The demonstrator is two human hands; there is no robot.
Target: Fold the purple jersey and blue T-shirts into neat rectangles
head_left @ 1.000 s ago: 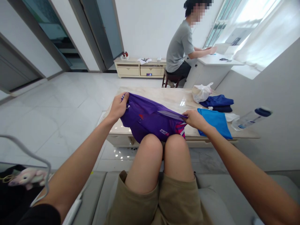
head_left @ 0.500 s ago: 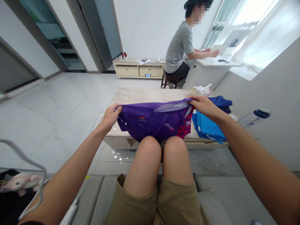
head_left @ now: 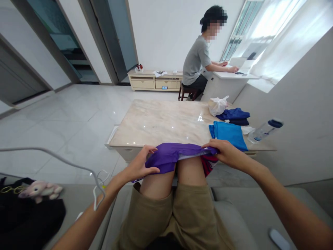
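A purple shirt (head_left: 164, 156) with a red-patterned part lies draped over my knees, its near edge showing a pale inner side. At its left end is my left hand (head_left: 142, 164), thumb and fingers spread apart against the cloth without a closed grip. My right hand (head_left: 223, 150) pinches the shirt's right end, where the red patterned cloth hangs down beside my knee. On the table just beyond my right hand lies a folded bright blue garment (head_left: 230, 133).
Before my knees stands a marble-topped table (head_left: 156, 119). Dark blue folded clothes (head_left: 235, 114), a white plastic bag (head_left: 218, 105) and a clear bottle (head_left: 264, 132) are on its right side. A pink plush toy (head_left: 41, 190) and white cable (head_left: 52, 151) are at left. A person (head_left: 197, 59) sits at a desk.
The purple shirt, held stretched out over the table before, has come down and back onto my knees. My left hand's fingers have spread from their pinch. My right hand keeps its grip.
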